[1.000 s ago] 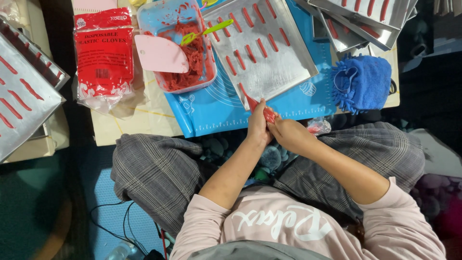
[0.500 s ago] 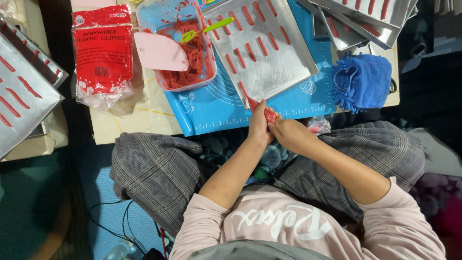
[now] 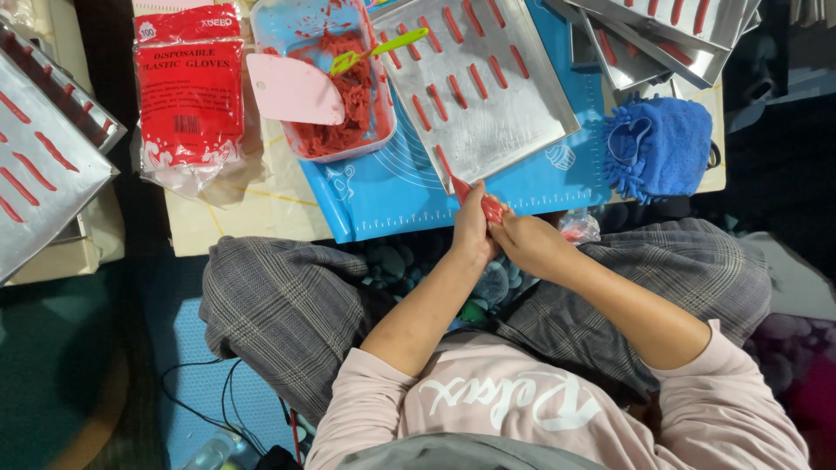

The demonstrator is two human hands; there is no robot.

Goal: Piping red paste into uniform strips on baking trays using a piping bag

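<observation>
I'm gripping a small red piping bag (image 3: 490,207) w/ both hands: left hand (image 3: 471,233) closed round its side, right hand (image 3: 522,244) closed round the back end. Bag is sitting at the near edge of the metal tray (image 3: 522,130), tip pointing onto the tray's near corner. Tray is resting on the blue mat (image 3: 392,187), already carrying rows of red strips (image 3: 453,24). Judgement: I'm needing even squeeze, tip low, line parallel to existing rows, spacing matched. Tub of red paste (image 3: 335,113) is lying just left.
</observation>
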